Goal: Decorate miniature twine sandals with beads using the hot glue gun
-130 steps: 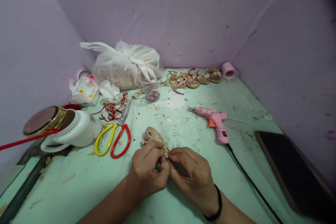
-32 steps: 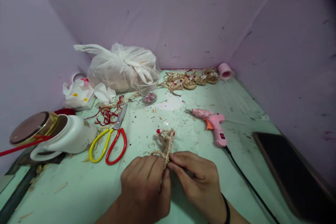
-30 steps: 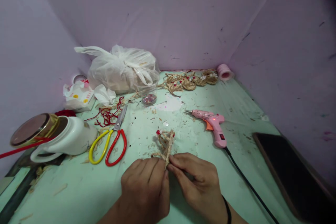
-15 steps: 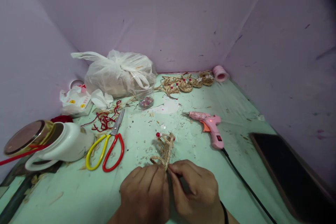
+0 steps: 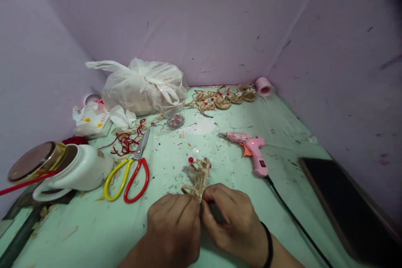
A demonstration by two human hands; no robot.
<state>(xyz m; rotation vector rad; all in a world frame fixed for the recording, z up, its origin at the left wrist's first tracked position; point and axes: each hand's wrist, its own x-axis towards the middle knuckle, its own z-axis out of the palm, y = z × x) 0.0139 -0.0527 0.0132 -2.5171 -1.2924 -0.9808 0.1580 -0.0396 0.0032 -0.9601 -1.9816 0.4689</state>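
Note:
A small jute-twine ornament (image 5: 199, 174) with red beads stands on edge near the front of the green table (image 5: 94, 226). My left hand (image 5: 174, 228) and my right hand (image 5: 232, 224) meet at its lower end, fingers curled and pinching it from both sides. A black band circles my right wrist. What the fingertips do under the ornament is hidden.
Red-and-yellow scissors (image 5: 127, 173) lie to the left, by red thread (image 5: 125, 142) and a tipped white jug (image 5: 77, 169). A pink glue gun (image 5: 249, 150) with a black cord lies to the right, a dark tablet (image 5: 348, 205) beyond. A plastic bag (image 5: 141, 86), bead cup (image 5: 175, 117) and finished jute ornaments (image 5: 222, 98) sit at the back.
Earlier the ornament lay flat under my fingers; now it stands upright, pinched at its base. Over the last second my hands have barely shifted; the view tilted slightly.

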